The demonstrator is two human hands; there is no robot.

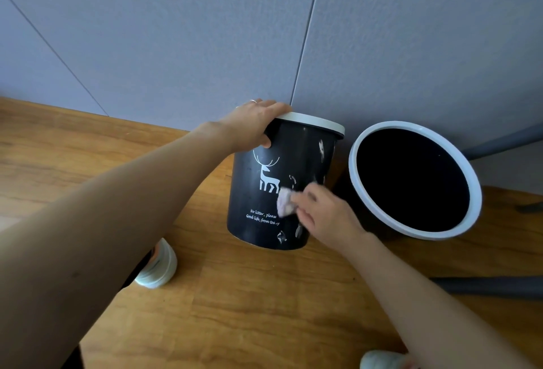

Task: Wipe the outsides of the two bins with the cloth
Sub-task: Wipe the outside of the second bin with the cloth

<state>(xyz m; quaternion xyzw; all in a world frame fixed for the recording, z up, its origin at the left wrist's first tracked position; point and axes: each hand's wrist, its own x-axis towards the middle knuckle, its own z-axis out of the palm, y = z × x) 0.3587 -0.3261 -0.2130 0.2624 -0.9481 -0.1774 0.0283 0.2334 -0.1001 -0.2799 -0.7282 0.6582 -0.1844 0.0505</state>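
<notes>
Left hand (pixel 252 126) gripping deer bin (pixel 273 192) rim, right hand (pixel 326 215) pinching cloth (pixel 284 201) against it.

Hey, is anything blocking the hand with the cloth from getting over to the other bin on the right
Nothing visible does. The right hand holds the cloth against the deer bin; only bare wooden floor separates it from the second bin.
</notes>
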